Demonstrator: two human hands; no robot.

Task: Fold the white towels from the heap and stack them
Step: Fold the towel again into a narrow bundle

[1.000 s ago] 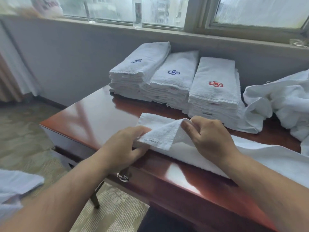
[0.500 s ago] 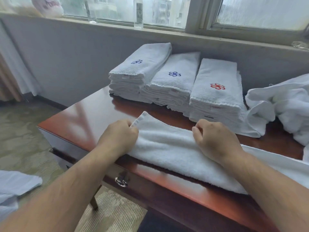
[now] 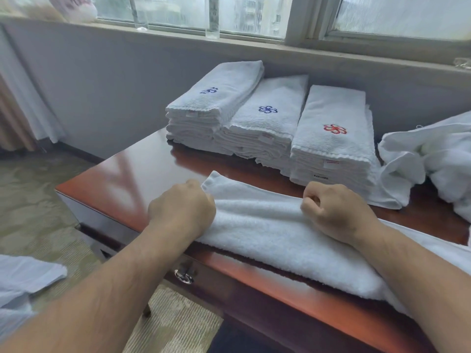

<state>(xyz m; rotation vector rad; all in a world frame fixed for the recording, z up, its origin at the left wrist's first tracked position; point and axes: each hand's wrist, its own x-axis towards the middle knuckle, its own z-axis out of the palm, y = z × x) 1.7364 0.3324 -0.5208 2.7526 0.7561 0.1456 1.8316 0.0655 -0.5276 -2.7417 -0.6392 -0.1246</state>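
Note:
A long white towel (image 3: 270, 233) lies folded lengthwise along the front of the red-brown table (image 3: 142, 174). My left hand (image 3: 182, 207) grips its left end with curled fingers. My right hand (image 3: 336, 212) pinches the towel's far edge near the middle. Behind it stand three stacks of folded white towels: the left stack (image 3: 216, 108) and the middle stack (image 3: 265, 123) carry blue flower marks, the right stack (image 3: 331, 138) a red one. The heap of loose white towels (image 3: 433, 159) sits at the right.
A window sill (image 3: 254, 47) with a glass and a bottle runs behind the table. A drawer pull (image 3: 183, 276) hangs under the table's front edge. White cloth (image 3: 23, 278) lies low at the left above the carpet.
The lifted corner of the towel has been laid down flat. Both hands moved apart along the towel and now hold it against the table.

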